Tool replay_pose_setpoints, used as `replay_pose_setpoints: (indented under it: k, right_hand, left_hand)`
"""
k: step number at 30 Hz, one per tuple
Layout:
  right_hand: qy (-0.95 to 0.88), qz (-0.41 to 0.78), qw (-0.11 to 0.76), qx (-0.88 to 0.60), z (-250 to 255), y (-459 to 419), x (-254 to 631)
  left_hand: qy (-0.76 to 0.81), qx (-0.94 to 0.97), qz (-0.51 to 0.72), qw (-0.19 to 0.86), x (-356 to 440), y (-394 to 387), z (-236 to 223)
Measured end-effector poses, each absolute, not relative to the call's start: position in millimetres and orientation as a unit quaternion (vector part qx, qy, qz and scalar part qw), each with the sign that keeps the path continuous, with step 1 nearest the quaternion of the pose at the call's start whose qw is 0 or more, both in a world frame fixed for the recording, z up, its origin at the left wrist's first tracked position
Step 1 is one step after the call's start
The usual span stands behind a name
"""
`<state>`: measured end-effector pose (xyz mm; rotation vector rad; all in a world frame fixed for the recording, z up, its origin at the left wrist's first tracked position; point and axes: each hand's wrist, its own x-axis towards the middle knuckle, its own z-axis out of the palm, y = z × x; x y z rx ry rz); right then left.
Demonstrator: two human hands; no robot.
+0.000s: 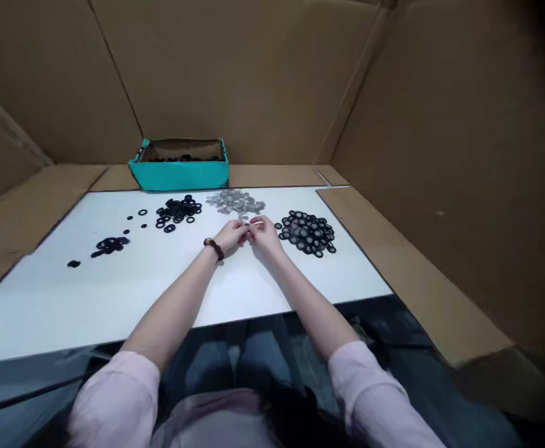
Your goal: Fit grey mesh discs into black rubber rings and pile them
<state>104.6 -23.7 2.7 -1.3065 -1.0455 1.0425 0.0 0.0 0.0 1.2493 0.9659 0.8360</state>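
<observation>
- Left hand point(231, 236) and right hand point(264, 233) meet near the middle of the frame, fingertips nearly touching and pinched on a small piece point(247, 227); the fingers hide most of it, so its exact shape and fit cannot be told.
- That piece could slip out, since so little of it seems to be gripped.
- Clear discs point(236, 201) lie just above the hands at upper centre; a forward nudge of the fingers could scatter them.
- Ringed discs point(307, 233) are heaped right of centre, near the right hand; a sideways sweep of that wrist might topple the heap.
- Black rings point(179, 210) sit left of centre, some overlapping, so one pick could bring up two.
- The bracelet point(214, 247) on the left wrist hangs low over the white table point(160, 298) and could drag loose pieces along.
</observation>
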Motion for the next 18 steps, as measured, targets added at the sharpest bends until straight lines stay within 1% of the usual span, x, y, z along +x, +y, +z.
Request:
replay_pose_setpoints:
  k: [3, 6, 8, 12, 14, 16, 17, 18]
  right_hand:
    - [-0.555, 0.434, 0.46, -0.541, 17, -15, 125]
    - [-0.624, 0.451, 0.382, -0.51, 23, -13, 138]
    - [-0.627, 0.463, 0.375, -0.502, 20, -14, 139]
    - [-0.617, 0.431, 0.41, -0.515, 14, -15, 134]
    - [-0.65, 0.427, 0.369, -0.508, 18, -12, 133]
    - [-0.697, 0.425, 0.296, -0.496, 27, -10, 133]
    - [-0.714, 0.411, 0.274, -0.496, 31, -10, 135]
    - [-0.725, 0.383, 0.274, -0.503, 35, -11, 138]
  left_hand:
    - [0.38, 0.569, 0.354, 0.638, -2, 1, -3]
    - [0.38, 0.575, 0.348, 0.636, -2, 0, -2]
    - [0.395, 0.578, 0.343, 0.626, -2, 0, 0]
    - [0.392, 0.608, 0.327, 0.609, -5, 0, 3]
    - [0.383, 0.635, 0.301, 0.6, -8, -1, 4]
    - [0.377, 0.655, 0.274, 0.595, -8, -1, 4]
    - [0.375, 0.66, 0.266, 0.595, -8, -1, 4]
    - [0.377, 0.662, 0.263, 0.591, -8, -1, 5]
